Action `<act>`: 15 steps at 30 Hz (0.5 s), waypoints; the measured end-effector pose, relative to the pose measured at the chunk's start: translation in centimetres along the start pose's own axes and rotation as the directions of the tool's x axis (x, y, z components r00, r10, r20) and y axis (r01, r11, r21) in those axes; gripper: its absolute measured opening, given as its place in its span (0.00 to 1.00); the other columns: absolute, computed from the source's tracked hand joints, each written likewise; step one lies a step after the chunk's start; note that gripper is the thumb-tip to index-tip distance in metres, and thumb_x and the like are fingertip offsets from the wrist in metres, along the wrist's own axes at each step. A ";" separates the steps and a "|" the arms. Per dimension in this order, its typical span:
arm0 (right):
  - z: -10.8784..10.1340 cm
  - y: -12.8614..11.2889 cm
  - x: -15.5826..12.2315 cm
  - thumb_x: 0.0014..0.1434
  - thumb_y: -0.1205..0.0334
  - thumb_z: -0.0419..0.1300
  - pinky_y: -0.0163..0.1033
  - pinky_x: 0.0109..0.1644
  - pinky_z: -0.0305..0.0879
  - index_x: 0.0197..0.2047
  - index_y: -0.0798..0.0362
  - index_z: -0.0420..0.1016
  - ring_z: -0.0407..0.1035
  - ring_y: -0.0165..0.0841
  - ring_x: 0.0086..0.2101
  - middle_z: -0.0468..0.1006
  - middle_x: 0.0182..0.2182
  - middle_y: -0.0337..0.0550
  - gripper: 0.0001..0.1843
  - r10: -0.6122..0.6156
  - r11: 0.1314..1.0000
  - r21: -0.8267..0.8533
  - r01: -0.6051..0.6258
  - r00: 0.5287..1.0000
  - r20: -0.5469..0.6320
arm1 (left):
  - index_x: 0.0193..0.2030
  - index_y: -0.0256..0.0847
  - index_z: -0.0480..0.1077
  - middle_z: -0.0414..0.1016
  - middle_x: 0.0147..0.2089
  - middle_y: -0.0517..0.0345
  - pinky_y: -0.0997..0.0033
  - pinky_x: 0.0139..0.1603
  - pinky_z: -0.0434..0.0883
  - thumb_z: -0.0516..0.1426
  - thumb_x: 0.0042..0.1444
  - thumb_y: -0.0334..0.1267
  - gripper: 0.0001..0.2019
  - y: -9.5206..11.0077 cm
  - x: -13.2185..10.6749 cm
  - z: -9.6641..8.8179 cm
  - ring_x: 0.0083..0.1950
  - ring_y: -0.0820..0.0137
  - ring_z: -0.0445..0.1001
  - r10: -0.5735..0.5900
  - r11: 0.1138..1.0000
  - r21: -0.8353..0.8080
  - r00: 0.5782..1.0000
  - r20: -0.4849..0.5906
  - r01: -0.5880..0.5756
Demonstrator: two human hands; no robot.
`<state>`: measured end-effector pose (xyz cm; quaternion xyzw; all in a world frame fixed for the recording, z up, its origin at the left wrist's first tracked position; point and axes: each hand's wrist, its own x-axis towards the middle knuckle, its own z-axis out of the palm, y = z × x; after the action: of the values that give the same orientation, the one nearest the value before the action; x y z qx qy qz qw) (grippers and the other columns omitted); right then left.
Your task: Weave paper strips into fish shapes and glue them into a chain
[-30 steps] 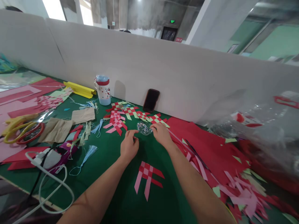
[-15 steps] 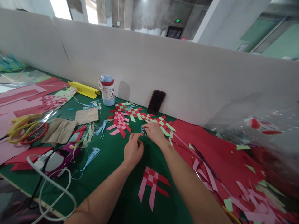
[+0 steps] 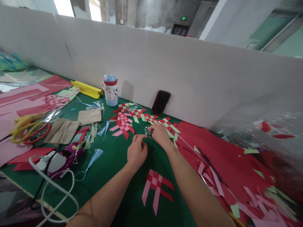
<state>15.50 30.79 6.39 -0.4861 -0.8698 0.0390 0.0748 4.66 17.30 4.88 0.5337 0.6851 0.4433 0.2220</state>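
My right hand (image 3: pixel 160 134) rests on a small clear packet of tiny beads (image 3: pixel 148 131) on the green table (image 3: pixel 113 164), its fingers curled over the packet's edge. My left hand (image 3: pixel 136 151) lies just left of it with thumb and forefinger pinched together; what they hold is too small to make out. A woven red and pink paper fish (image 3: pixel 156 186) lies nearer to me, below both hands. More woven paper fish (image 3: pixel 123 123) sit beyond the hands.
A black phone (image 3: pixel 160 102) leans on the white partition (image 3: pixel 180 75), with a lidded cup (image 3: pixel 110 90) to its left. Red paper sheets and strips (image 3: pixel 220 157) cover the right. A glue gun (image 3: pixel 62 157), white cable (image 3: pixel 56 186), scissors (image 3: pixel 28 129), tassels and brown paper lie left.
My right hand has slid left over the bead packet and now covers most of it. My left hand has stayed close by, its pinch unchanged.
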 end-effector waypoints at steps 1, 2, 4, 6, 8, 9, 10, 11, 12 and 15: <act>-0.1 0.2 0.0 0.64 0.57 0.58 0.51 0.54 0.64 0.45 0.54 0.74 0.68 0.37 0.49 0.74 0.48 0.45 0.10 0.017 1.000 0.000 -0.017 1.000 -0.009 | 0.49 0.47 0.66 0.69 0.52 0.57 0.71 0.35 0.67 0.51 0.57 0.28 0.15 0.0 0.0 0.0 0.38 0.70 0.74 -0.002 1.000 0.003 1.000 -0.001 0.002; -0.1 0.5 -0.1 0.64 0.58 0.58 0.51 0.55 0.63 0.45 0.53 0.74 0.67 0.37 0.49 0.74 0.48 0.45 0.10 0.033 0.999 0.000 -0.033 0.999 -0.018 | 0.49 0.47 0.66 0.70 0.52 0.57 0.71 0.35 0.66 0.51 0.57 0.28 0.15 0.0 0.0 0.0 0.38 0.70 0.74 -0.004 1.000 0.006 1.000 -0.002 0.004; -0.2 1.1 -0.2 0.63 0.62 0.57 0.50 0.55 0.61 0.45 0.52 0.75 0.66 0.37 0.49 0.74 0.47 0.45 0.09 0.052 0.999 0.003 -0.052 0.998 -0.031 | 0.49 0.47 0.66 0.70 0.52 0.57 0.70 0.34 0.66 0.51 0.57 0.28 0.15 0.0 0.0 0.0 0.37 0.70 0.74 -0.007 1.000 0.010 1.000 -0.002 0.007; -0.3 1.5 -0.3 0.61 0.69 0.56 0.47 0.55 0.59 0.43 0.51 0.78 0.65 0.38 0.48 0.74 0.46 0.46 0.10 0.060 0.998 0.010 -0.060 0.997 -0.038 | 0.48 0.47 0.66 0.70 0.52 0.57 0.70 0.33 0.65 0.51 0.57 0.28 0.15 0.0 0.0 0.1 0.36 0.70 0.74 -0.009 1.000 0.012 1.000 -0.002 0.009; -0.3 1.6 -0.4 0.57 0.75 0.55 0.44 0.54 0.58 0.39 0.50 0.80 0.64 0.39 0.47 0.75 0.44 0.47 0.15 0.064 0.998 0.019 -0.063 0.997 -0.045 | 0.48 0.48 0.66 0.70 0.52 0.58 0.70 0.33 0.65 0.51 0.57 0.28 0.14 0.0 0.0 0.1 0.36 0.70 0.74 -0.008 1.000 0.011 1.000 0.000 0.008; -0.2 1.6 -0.4 0.55 0.77 0.54 0.43 0.54 0.57 0.38 0.49 0.81 0.63 0.40 0.47 0.75 0.43 0.47 0.17 0.065 0.998 0.022 -0.064 0.997 -0.051 | 0.48 0.48 0.66 0.69 0.52 0.58 0.70 0.33 0.65 0.51 0.57 0.28 0.14 0.0 0.0 0.1 0.36 0.70 0.74 -0.008 1.000 0.011 1.000 0.001 0.008; -0.2 1.4 -0.3 0.54 0.78 0.53 0.43 0.54 0.57 0.38 0.49 0.81 0.63 0.41 0.47 0.75 0.43 0.48 0.19 0.066 0.998 0.026 -0.064 0.996 -0.057 | 0.48 0.48 0.66 0.69 0.52 0.58 0.70 0.33 0.65 0.51 0.57 0.28 0.14 0.0 0.0 0.1 0.36 0.70 0.74 -0.006 1.000 0.010 1.000 0.002 0.006; -0.2 1.3 -0.3 0.54 0.78 0.53 0.43 0.53 0.56 0.41 0.48 0.81 0.62 0.41 0.47 0.74 0.43 0.48 0.21 0.063 0.998 0.029 -0.061 0.996 -0.061 | 0.48 0.48 0.66 0.69 0.52 0.59 0.71 0.33 0.65 0.51 0.57 0.28 0.14 0.0 0.0 0.1 0.36 0.70 0.74 -0.005 1.000 0.009 1.000 0.003 0.005; -0.1 1.0 -0.2 0.54 0.78 0.52 0.42 0.53 0.56 0.44 0.47 0.81 0.62 0.42 0.47 0.74 0.44 0.48 0.23 0.055 0.998 0.032 -0.053 0.997 -0.061 | 0.48 0.48 0.66 0.69 0.52 0.59 0.71 0.34 0.65 0.51 0.57 0.28 0.14 0.0 0.0 0.1 0.37 0.70 0.74 -0.004 1.000 0.009 1.000 0.003 0.004; -0.1 0.2 0.2 0.55 0.76 0.52 0.42 0.52 0.57 0.51 0.44 0.78 0.61 0.42 0.47 0.74 0.47 0.47 0.27 0.019 0.999 0.036 -0.018 0.999 -0.043 | 0.48 0.47 0.66 0.69 0.52 0.58 0.71 0.34 0.65 0.51 0.57 0.28 0.15 0.0 0.0 0.0 0.38 0.70 0.74 -0.002 1.000 0.006 1.000 0.004 0.002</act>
<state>15.63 31.05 6.44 -0.4935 -0.8626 0.0445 0.1021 4.69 17.25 4.91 0.5346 0.6864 0.4401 0.2222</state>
